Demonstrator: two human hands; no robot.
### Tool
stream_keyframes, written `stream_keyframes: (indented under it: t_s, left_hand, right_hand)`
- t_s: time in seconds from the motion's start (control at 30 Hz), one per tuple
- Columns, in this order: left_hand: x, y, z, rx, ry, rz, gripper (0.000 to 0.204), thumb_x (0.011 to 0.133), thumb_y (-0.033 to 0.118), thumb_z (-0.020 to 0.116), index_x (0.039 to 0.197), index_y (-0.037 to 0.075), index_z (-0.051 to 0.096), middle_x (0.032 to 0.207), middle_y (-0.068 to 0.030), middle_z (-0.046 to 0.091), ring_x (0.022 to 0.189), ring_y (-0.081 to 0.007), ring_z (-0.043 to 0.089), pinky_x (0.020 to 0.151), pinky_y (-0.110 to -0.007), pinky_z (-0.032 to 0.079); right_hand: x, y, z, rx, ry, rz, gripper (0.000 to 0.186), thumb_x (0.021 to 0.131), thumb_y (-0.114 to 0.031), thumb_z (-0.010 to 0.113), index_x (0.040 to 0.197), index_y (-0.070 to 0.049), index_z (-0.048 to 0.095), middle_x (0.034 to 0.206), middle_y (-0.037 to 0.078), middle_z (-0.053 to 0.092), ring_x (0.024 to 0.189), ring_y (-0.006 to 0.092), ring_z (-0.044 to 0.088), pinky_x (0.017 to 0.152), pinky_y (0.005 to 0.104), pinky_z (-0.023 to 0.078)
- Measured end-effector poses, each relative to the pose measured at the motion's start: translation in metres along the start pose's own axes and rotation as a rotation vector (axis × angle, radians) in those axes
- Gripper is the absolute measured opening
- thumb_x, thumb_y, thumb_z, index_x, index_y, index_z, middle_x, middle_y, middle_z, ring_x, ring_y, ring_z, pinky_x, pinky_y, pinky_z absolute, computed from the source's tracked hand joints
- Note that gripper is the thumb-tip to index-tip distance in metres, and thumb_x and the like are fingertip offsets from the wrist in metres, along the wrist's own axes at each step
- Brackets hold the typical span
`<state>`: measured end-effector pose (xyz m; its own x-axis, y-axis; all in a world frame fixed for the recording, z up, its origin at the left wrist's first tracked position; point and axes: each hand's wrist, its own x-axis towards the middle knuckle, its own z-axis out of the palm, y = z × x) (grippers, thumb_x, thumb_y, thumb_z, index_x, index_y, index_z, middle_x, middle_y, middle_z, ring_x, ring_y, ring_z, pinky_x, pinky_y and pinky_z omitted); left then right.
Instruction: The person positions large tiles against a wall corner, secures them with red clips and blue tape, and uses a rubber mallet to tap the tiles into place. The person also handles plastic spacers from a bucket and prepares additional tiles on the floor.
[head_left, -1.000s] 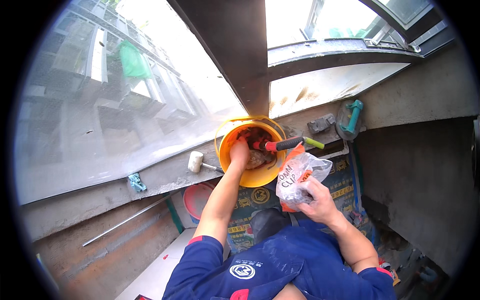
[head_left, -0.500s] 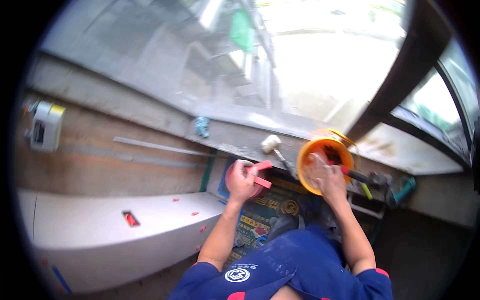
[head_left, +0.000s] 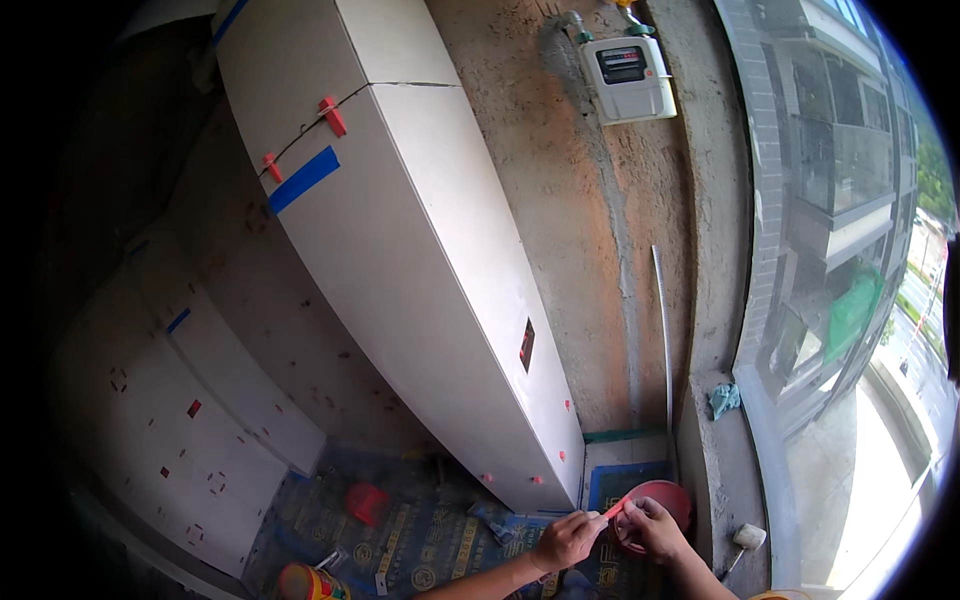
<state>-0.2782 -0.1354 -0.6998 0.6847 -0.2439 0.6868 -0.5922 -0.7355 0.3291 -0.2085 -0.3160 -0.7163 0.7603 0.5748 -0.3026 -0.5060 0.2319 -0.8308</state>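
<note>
My left hand (head_left: 568, 538) and my right hand (head_left: 648, 528) are close together at the lower right, both closed on a thin red plastic piece (head_left: 615, 509) between their fingers. Right beneath and behind my right hand is a red bucket (head_left: 668, 494). Just left of the bucket stands a white tiled column (head_left: 430, 300), with red clips (head_left: 331, 116) in its upper joint and smaller ones near its foot, plus a strip of blue tape (head_left: 303, 179).
A gas meter (head_left: 628, 80) hangs on the rough wall above a long strip (head_left: 658, 320). A window ledge (head_left: 718, 440) carries a cloth (head_left: 724, 400) and mallet (head_left: 748, 538). A tiled wall (head_left: 170, 400), red object (head_left: 365, 502) and tub (head_left: 300, 582) are left, on printed floor covering (head_left: 420, 530).
The view has swung left onto the tiled column. My right hand has left the yellow bucket; the clip bag is gone from it, and both hands now meet on a red piece.
</note>
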Motion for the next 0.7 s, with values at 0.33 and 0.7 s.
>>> stream_keyframes:
  t_s: [0.33, 0.7]
  left_hand:
    - [0.040, -0.117, -0.122, 0.064, 0.320, -0.223, 0.021, 0.083, 0.002, 0.062, 0.103, 0.000, 0.058, 0.089, -0.0155, 0.064, 0.076, -0.0284, 0.065, 0.066, -0.033, 0.053]
    - [-0.056, -0.172, -0.188, -0.362, 0.731, -0.917, 0.014, 0.096, 0.014, 0.048, 0.101, 0.003, 0.055, 0.067, -0.0001, 0.046, 0.056, -0.0078, 0.041, 0.051, -0.023, 0.036]
  right_hand:
    - [0.164, -0.188, 0.156, -0.268, -0.091, -0.629, 0.026, 0.090, -0.023, 0.061, 0.091, 0.001, 0.051, 0.073, 0.007, 0.058, 0.065, 0.0117, 0.056, 0.062, 0.0258, 0.047]
    - [0.240, -0.543, 0.351, -0.255, 0.064, -1.494, 0.039, 0.085, -0.027, 0.062, 0.108, 0.003, 0.053, 0.094, 0.012, 0.064, 0.082, 0.0156, 0.063, 0.073, 0.0282, 0.049]
